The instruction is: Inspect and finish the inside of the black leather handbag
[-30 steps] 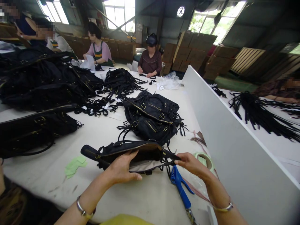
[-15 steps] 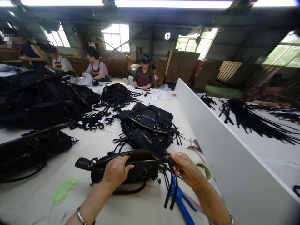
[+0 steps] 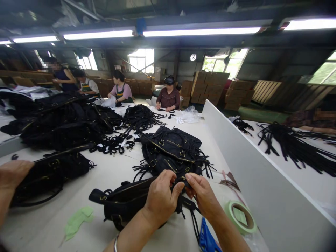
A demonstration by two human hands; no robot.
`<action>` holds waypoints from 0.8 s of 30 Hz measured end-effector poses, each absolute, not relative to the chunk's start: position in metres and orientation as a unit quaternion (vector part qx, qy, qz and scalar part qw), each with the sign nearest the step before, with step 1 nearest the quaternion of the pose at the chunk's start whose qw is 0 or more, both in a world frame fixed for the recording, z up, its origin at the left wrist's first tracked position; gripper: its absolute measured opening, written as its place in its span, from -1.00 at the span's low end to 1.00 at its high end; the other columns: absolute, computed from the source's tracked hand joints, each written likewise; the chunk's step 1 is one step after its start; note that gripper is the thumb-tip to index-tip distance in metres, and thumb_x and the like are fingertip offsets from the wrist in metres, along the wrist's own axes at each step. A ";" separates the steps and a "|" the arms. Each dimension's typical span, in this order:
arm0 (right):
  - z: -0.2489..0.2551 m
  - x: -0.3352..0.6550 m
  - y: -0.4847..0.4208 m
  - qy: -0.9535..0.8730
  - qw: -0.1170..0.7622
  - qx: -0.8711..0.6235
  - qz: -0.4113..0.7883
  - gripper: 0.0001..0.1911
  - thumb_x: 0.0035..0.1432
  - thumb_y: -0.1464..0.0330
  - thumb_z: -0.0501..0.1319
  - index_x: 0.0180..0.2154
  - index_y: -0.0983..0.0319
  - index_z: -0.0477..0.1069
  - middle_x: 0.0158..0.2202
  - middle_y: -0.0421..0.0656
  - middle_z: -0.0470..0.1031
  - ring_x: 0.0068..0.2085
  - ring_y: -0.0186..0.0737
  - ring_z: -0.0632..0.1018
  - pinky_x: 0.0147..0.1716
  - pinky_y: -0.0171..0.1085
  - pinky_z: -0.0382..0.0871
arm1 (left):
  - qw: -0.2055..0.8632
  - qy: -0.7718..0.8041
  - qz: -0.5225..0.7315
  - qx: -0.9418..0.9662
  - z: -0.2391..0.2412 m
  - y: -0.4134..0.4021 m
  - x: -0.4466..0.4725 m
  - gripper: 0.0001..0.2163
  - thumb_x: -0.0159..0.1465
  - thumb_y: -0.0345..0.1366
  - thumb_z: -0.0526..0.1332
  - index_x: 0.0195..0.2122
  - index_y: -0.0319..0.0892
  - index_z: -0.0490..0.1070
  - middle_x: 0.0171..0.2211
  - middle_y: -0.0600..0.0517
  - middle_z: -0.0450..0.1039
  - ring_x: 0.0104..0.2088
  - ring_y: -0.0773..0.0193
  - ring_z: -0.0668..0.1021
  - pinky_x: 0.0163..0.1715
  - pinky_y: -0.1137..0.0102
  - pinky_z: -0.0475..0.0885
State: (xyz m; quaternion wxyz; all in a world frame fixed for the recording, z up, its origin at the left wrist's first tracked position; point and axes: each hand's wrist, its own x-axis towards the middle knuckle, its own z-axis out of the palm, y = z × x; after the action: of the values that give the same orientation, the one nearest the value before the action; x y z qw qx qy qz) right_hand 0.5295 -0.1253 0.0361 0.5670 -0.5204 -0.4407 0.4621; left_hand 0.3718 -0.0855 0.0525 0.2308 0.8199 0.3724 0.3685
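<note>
Long pale worktable (image 3: 110, 175); black leather handbag (image 3: 126, 201) lies lengthwise left-to-right at its near edge; left hand (image 3: 161, 201) and right hand (image 3: 201, 196) pinch its right end together.

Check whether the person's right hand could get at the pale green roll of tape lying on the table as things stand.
Probably yes. The right hand is pinching the black leather handbag, so it must let go first, but the pale green roll of tape lies uncovered just beside it on the white table.

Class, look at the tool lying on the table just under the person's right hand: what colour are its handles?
Bright blue; the tool shows only in the head view, partly cut off at the bottom edge.
</note>
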 end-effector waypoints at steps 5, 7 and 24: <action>0.041 0.528 -0.122 -0.471 0.554 -0.527 0.440 -0.50 0.20 -0.02 0.19 -0.53 0.22 0.21 -0.64 -0.32 0.14 -0.57 -0.40 0.17 -0.58 -0.34 0.04 | 0.206 0.375 0.333 0.841 0.055 -0.075 0.388 -0.69 0.41 -0.13 -0.09 -0.42 -0.12 0.21 -0.43 0.02 0.37 -0.39 0.24 0.45 -0.35 0.34 0.30; 0.043 0.528 -0.120 -0.469 0.553 -0.528 0.441 -0.49 0.17 -0.04 0.20 -0.53 0.22 0.20 -0.64 -0.32 0.13 -0.58 -0.40 0.17 -0.59 -0.34 0.02 | 0.187 0.365 0.323 0.853 0.057 -0.071 0.390 -0.70 0.42 -0.19 -0.11 -0.44 -0.11 0.19 -0.45 0.03 0.38 -0.40 0.26 0.46 -0.35 0.35 0.29; 0.058 0.520 -0.107 -0.271 0.661 -0.478 0.511 -0.44 -0.19 0.06 0.47 -0.59 0.22 0.15 -0.69 -0.40 0.02 -0.65 -0.51 0.06 -0.67 -0.41 -0.13 | 0.107 0.395 0.171 0.896 0.086 -0.039 0.391 -0.73 0.34 -0.28 -0.01 -0.42 -0.17 0.40 -0.38 -0.08 0.56 -0.32 0.13 0.59 -0.31 0.30 0.37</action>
State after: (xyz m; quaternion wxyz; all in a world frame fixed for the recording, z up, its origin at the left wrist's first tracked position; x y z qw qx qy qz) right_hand 0.5196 -0.1070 0.0583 0.6610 -0.4783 -0.2712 0.5106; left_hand 0.3913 -0.0389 0.0862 0.1072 0.8961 0.3954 0.1709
